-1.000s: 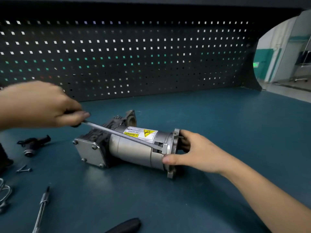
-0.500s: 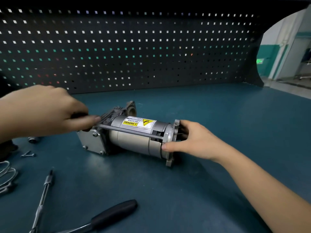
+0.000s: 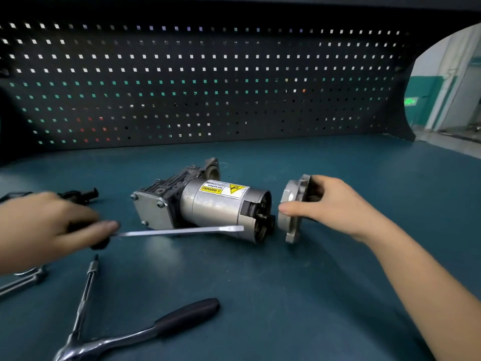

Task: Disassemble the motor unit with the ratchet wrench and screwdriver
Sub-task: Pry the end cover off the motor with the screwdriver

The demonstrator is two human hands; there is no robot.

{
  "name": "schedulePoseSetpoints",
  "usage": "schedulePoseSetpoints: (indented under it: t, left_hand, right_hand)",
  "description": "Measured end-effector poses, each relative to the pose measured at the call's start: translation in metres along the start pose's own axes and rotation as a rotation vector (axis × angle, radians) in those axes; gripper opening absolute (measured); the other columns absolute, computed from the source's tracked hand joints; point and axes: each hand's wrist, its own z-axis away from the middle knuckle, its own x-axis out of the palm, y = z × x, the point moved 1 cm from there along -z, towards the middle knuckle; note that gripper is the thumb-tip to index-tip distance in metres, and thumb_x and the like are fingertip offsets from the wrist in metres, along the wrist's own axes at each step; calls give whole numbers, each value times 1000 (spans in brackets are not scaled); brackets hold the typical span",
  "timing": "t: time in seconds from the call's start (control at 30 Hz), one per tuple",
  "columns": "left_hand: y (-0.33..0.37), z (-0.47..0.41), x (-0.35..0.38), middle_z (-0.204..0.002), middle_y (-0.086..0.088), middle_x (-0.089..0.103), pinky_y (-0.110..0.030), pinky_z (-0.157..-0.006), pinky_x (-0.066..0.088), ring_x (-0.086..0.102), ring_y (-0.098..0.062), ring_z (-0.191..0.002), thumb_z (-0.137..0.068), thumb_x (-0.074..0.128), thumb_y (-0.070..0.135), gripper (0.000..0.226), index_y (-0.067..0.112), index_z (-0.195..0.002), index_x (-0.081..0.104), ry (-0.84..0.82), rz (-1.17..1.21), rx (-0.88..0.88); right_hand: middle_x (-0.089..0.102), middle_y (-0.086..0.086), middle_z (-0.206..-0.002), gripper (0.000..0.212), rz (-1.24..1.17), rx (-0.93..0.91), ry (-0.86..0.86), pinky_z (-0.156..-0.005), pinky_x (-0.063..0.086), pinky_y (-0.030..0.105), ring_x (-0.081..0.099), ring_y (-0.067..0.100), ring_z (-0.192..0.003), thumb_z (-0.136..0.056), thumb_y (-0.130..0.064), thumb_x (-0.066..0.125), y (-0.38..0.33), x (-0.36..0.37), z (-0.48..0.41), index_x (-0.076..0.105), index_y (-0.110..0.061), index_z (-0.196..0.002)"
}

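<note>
left hand (image 3: 44,227) fingers grip screwdriver (image 3: 182,231) | right hand (image 3: 338,204) fingers grip end cap (image 3: 292,194) beside motor unit (image 3: 216,208)

We found the motor unit (image 3: 216,207) on its side mid-frame, end cap (image 3: 292,204) apart at right, screwdriver (image 3: 179,231) in front, ratchet wrench (image 3: 145,332) lower left.

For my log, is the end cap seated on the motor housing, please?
No, the right hand holds the end cap off the motor housing.
</note>
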Motion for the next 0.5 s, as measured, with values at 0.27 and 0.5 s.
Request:
schedulePoseSetpoints:
  t: [0.27, 0.5]
  left_hand:
    - [60, 0, 19, -49, 12, 40, -21, -51, 36, 47, -3, -53, -45, -17, 95, 82, 43, -61, 44, -93, -176, 238]
    - [117, -12, 27, -75, 14, 47, -21, -61, 34, 50, -9, -73, -74, 51, 67, 40, 34, -86, 32, -273, 8, 303]
  right_hand:
    - [68, -18, -72, 58, -333, -108, -271, -55, 46, 14, 62, -3, -67, -42, -11, 90, 2, -11, 1, 62, -21, -92]
    - [68, -4, -92, 53, -594, -141, -388, -62, 53, 20, 65, 8, -79, -54, 3, 63, 5, -11, 3, 58, -17, -104]
